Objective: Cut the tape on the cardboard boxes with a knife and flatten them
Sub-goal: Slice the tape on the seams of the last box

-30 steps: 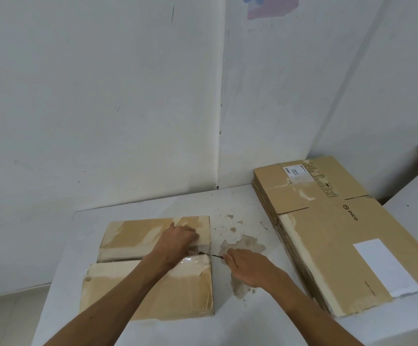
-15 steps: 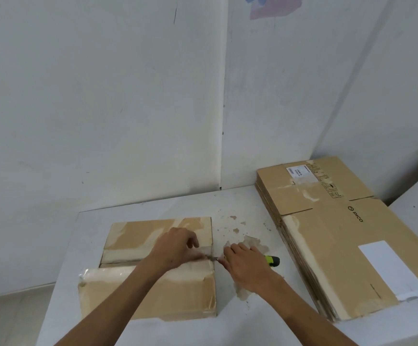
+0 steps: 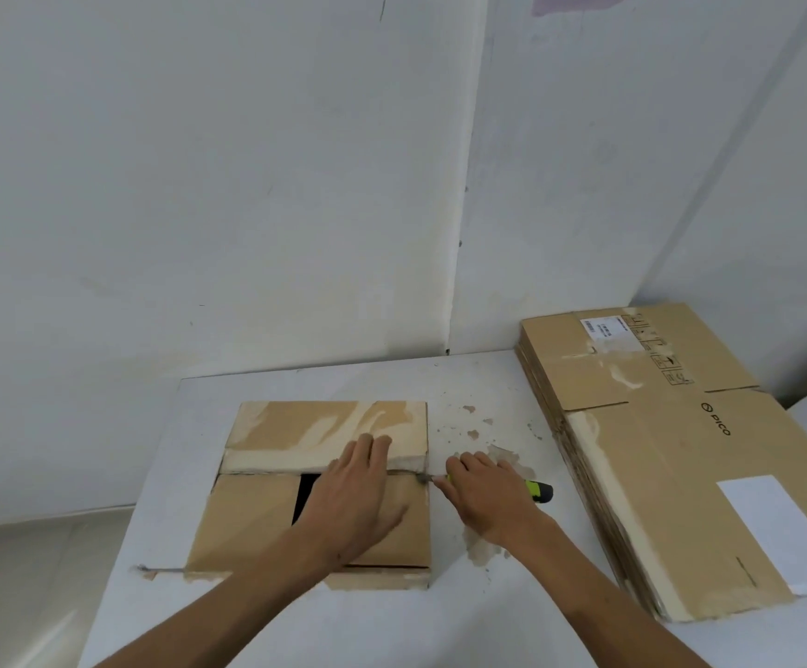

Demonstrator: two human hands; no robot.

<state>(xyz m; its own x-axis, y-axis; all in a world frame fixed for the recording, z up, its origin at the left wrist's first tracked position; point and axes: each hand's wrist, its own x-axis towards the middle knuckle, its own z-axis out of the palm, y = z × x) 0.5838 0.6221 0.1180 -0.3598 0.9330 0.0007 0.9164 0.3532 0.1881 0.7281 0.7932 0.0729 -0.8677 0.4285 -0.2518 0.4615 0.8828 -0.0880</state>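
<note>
A brown cardboard box [image 3: 256, 518] lies on the white table [image 3: 464, 614], its top flaps parted along the middle seam with a dark gap showing. My left hand [image 3: 358, 494] lies flat on the box's top, fingers straight across the seam. My right hand [image 3: 485, 499] grips a knife [image 3: 538, 491] with a yellow-green and black handle, right of the box. The blade tip meets the seam at the box's right edge.
A stack of flattened cardboard boxes [image 3: 671, 450] with a printed logo and white labels covers the table's right side against the wall. Worn brown patches [image 3: 485, 547] mark the tabletop near my right hand. White walls stand close behind the table.
The near top flap has dropped and a dark gap has opened at the seam. My left hand went from curled at the seam to flat on the box. The knife handle came into view.
</note>
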